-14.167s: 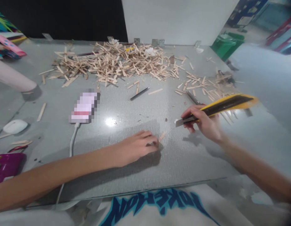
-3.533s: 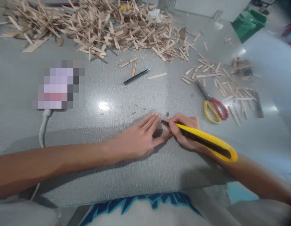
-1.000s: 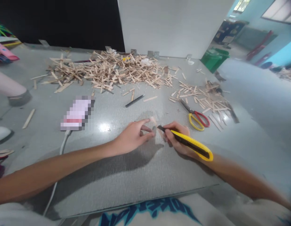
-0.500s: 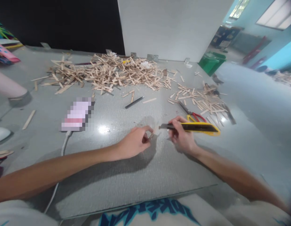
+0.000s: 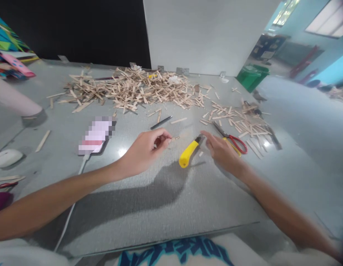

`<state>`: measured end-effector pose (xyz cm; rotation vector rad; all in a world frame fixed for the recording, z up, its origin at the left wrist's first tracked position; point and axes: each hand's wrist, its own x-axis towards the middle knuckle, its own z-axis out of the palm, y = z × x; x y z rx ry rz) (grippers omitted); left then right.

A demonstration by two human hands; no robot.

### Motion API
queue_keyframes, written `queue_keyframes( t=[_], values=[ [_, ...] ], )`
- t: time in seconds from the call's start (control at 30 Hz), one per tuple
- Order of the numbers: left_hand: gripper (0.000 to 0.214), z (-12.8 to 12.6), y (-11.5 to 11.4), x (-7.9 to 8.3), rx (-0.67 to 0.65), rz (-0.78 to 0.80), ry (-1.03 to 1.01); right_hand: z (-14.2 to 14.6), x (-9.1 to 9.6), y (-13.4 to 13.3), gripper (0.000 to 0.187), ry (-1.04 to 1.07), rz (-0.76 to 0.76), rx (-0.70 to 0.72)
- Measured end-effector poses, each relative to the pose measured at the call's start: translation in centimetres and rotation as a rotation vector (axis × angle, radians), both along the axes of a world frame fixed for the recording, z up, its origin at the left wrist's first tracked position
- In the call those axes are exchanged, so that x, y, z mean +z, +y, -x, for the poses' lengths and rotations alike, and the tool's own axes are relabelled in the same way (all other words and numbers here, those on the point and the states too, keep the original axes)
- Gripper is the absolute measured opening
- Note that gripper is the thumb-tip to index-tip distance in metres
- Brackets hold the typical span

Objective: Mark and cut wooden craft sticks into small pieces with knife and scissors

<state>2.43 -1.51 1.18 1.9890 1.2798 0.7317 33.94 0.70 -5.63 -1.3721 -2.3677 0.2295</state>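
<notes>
Between the thumb and fingertips of my left hand (image 5: 149, 149) is a small wooden stick piece (image 5: 175, 138), pinched just above the table. My right hand (image 5: 225, 151), to its right, has its fingers at the dark front end of a yellow utility knife (image 5: 189, 153). The knife's yellow handle slants down and left, toward me, in the gap between both hands. The blade is hidden at the fingers. A small pale chip (image 5: 201, 153) lies beside the knife. Scissors with red and yellow handles (image 5: 229, 137) lie just beyond my right hand.
A large heap of wooden sticks (image 5: 138, 88) spans the back, with a smaller pile (image 5: 246, 118) at the right. A dark pen (image 5: 161, 122) and a loose stick (image 5: 179, 120) lie ahead. At the left are a phone (image 5: 95, 135) with a white cable (image 5: 77, 184) and a mouse (image 5: 7, 158).
The knife has swung round: its handle pointed right and now points left toward me. My left hand has moved slightly left and away from me, still pinching the small stick piece.
</notes>
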Motion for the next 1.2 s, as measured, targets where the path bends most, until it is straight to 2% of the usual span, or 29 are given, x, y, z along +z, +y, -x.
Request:
queue_keyframes(
  t=[0.07,0.17,0.23,0.27,0.33,0.43,0.5,0.6,0.67,0.73,0.87,1.0,1.2],
  values=[
    [0.021,0.1,0.2,0.0,0.006,-0.035,0.016,1.2,0.3,-1.0,0.045,-0.012,0.045,0.064],
    [0.019,0.2,0.3,-0.2,0.009,-0.060,0.028,3.1,0.8,-2.4,0.048,-0.119,0.156,0.311],
    [0.019,0.3,0.2,-0.1,-0.004,-0.028,0.018,4.0,1.0,-3.1,0.043,-0.158,0.170,0.354],
    [0.018,0.3,0.1,-0.1,-0.018,0.001,0.009,4.2,1.2,-3.3,0.038,-0.171,0.163,0.331],
    [0.017,0.4,0.0,0.0,-0.054,0.063,-0.007,4.3,1.4,-3.6,0.034,-0.231,0.137,0.196],
    [0.019,0.5,0.2,-0.2,-0.095,0.123,0.015,3.9,1.5,-3.4,0.048,-0.387,0.086,-0.108],
    [0.024,0.5,0.6,-0.7,-0.128,0.167,0.063,3.6,1.2,-2.9,0.049,-0.457,0.026,-0.202],
    [0.029,0.5,1.5,-1.9,-0.218,0.257,0.142,3.2,0.4,-1.9,0.034,-0.474,-0.101,-0.100],
    [0.030,0.6,2.1,-2.7,-0.277,0.295,0.183,2.9,0.2,-1.4,0.034,-0.478,-0.149,-0.029],
    [0.032,0.7,2.4,-3.5,-0.308,0.298,0.218,2.3,0.5,-1.3,0.036,-0.454,-0.133,-0.009],
    [0.028,0.6,2.5,-4.4,-0.310,0.267,0.248,0.9,1.6,-1.6,0.019,-0.224,-0.037,0.049],
    [0.022,0.5,2.4,-4.7,-0.331,0.232,0.282,-0.2,1.5,-2.2,0.029,-0.111,0.004,0.236],
    [0.028,0.7,2.6,-4.6,-0.357,0.261,0.318,-0.2,0.5,-3.0,0.032,-0.140,-0.048,0.332]
  ],
)
